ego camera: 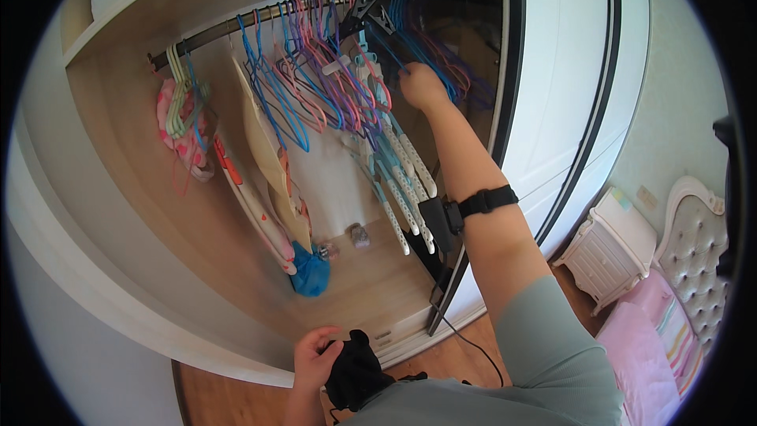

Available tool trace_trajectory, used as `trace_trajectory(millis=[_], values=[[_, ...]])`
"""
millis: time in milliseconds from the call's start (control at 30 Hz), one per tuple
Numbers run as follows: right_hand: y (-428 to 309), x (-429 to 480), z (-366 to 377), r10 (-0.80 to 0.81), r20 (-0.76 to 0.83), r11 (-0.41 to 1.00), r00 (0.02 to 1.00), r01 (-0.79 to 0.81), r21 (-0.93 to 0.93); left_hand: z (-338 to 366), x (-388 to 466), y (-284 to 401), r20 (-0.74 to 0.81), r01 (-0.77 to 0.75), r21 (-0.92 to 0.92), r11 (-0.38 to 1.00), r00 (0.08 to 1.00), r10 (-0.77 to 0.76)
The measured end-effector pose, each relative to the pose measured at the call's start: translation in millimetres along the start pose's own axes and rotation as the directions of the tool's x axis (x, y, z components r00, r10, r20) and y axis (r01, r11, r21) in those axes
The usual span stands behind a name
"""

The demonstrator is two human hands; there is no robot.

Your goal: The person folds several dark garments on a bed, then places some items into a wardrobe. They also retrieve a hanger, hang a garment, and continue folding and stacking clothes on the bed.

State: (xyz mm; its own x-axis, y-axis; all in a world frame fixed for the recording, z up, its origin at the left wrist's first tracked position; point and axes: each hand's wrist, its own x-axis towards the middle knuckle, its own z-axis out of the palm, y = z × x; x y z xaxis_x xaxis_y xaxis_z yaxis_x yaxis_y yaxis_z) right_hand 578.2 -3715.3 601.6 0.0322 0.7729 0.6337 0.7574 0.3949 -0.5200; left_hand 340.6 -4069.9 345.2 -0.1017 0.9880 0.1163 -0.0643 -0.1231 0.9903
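Note:
My right hand point(421, 86) is raised inside the wardrobe, its fingers closed on a blue clothes hanger point(385, 45) at the rail's right part. Beside it hang several blue, pink and purple hangers point(322, 80) on the metal rail point(207, 39). A light-blue and white folding drying hanger point(408, 171) dangles just left of my right forearm. Low in front of my body, my left hand point(314, 356) has its fingers curled and thumb apart. It is against or beside a black cloth item point(355, 370); whether it grips the cloth is unclear.
Pale green hangers point(175, 100) and a pink-patterned cloth point(183, 145) hang at the left. Long covers point(260, 142) hang near a blue bag point(310, 272). A white sliding door point(550, 71) bounds the right. A cable point(473, 340) trails from my right arm's strap. A nightstand point(609, 242) stands beyond.

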Motion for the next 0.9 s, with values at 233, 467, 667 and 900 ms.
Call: trace_trajectory(millis=[233, 467, 667, 900], values=[[0, -73, -18, -0.039, -0.171, 0.945, 0.985, 0.092, 0.314, -3, -1, -5, -0.063, 0.01, -0.038, 0.999, 0.998, -0.013], [89, -239, -12, 0.147, 0.237, 0.565, 0.96, -0.279, 0.777, -15, -6, -19, -0.131, 0.042, -0.07, 0.997, 0.99, -0.051], [143, -259, -125, 0.218, 0.482, 0.963, 0.849, -0.266, 0.033, -12, -4, -32, -0.258, 0.041, -0.042, 0.998, 0.965, -0.051], [214, -226, -166, -0.111, 0.317, 0.987, 0.942, 0.141, -0.073, -12, -10, -25, -0.251, 0.071, 0.091, 0.993, 0.967, -0.047]])
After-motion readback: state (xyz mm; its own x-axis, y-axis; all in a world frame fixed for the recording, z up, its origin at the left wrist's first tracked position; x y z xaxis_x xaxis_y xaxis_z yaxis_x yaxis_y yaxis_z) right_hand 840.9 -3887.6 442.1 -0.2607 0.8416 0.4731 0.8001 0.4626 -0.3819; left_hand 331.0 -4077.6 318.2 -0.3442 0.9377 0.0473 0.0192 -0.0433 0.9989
